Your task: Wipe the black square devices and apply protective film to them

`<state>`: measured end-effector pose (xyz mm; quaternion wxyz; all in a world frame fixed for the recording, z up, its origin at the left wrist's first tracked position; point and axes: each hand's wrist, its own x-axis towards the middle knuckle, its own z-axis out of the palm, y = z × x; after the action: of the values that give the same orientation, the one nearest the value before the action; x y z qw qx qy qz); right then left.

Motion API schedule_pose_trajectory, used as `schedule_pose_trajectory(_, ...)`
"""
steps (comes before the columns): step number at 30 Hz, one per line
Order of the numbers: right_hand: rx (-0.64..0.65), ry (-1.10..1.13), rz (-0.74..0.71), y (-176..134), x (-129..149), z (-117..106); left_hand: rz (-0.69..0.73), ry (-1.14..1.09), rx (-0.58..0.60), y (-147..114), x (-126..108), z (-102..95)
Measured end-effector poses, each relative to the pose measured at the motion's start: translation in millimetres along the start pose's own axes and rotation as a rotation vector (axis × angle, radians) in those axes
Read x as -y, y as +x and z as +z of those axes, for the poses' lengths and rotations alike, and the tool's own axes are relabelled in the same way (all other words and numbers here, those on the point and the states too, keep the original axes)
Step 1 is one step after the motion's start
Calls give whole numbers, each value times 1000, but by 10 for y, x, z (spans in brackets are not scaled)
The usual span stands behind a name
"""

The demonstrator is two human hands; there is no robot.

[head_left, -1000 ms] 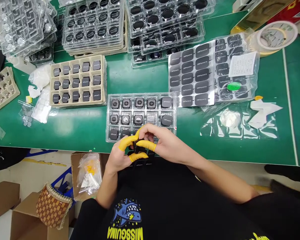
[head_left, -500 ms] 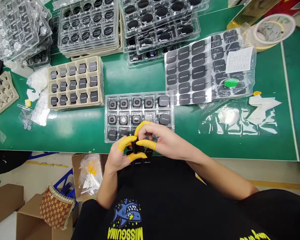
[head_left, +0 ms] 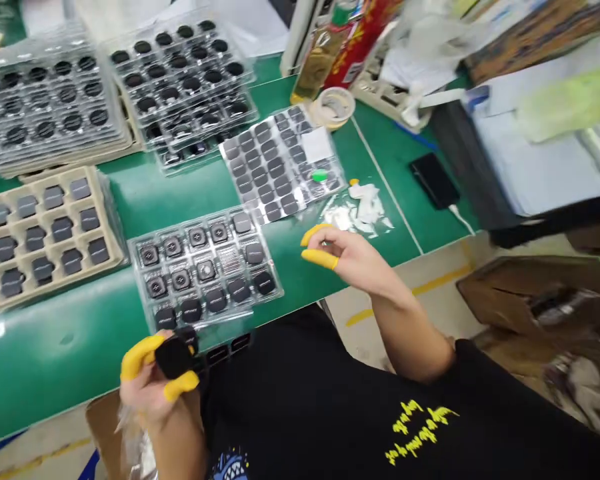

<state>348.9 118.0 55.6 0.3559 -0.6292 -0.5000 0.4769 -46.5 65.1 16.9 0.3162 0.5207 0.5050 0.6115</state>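
Currently, left hand (head_left: 147, 393) pinches black square (head_left: 174, 358) just off near-left corner of tray (head_left: 230, 260); right hand (head_left: 357, 260), right of tray, parted at fingertips, well apart from square.

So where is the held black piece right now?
In the head view's lower left, the black piece is held in the left hand, close to the clear tray's near-left corner.
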Motion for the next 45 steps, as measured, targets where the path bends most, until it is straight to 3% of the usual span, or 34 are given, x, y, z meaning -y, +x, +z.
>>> schedule_pose_trajectory(3,-265,-121,128,37,-390,-586,-74,-72,-52,71,-83,31)
schedule_pose_trajectory(6,-355,-171,211,166,-687,-893,-86,-48,-50,136,-159,126)
schedule_pose_trajectory(8,-400,-218,250,310,-841,-901,-23,-42,-16,179,-152,167)
schedule_pose_trajectory(12,-548,-383,285,553,-1080,-657,38,-78,88,231,-66,148)
schedule_pose_trajectory(15,-674,-523,283,574,-1194,-542,13,-109,67,194,-37,101)
schedule_pose_trajectory(20,-825,-629,272,598,-1288,-778,-122,-114,-21,69,0,-2)
schedule_pose_trajectory(22,-845,-637,251,672,-1304,-915,-159,-109,-4,43,44,-41)
schedule_pose_trajectory(27,-859,-617,127,776,-1173,-1065,-201,-33,33,42,103,56)
schedule_pose_trajectory(29,-883,-585,53,741,-1016,-1000,-152,6,77,65,101,166)
schedule_pose_trajectory(31,-899,-533,-48,648,-792,-798,-92,-16,137,99,109,276)
schedule_pose_trajectory(33,-833,-461,-213,472,-500,-434,-66,-87,224,131,126,366)
schedule_pose_trajectory(34,-732,-388,-402,358,-334,-203,-64,-118,263,142,135,402)
schedule_pose_trajectory(37,-208,-354,-838,29,158,533,-65,-181,327,147,142,473)
schedule_pose_trajectory(39,41,-352,-991,-86,392,912,-78,-209,364,135,131,488)
schedule_pose_trajectory(42,197,-426,-1142,-91,531,1157,-129,-250,424,106,106,462)
schedule_pose_trajectory(45,367,-517,-1234,-25,529,1118,-165,-256,442,80,87,401)
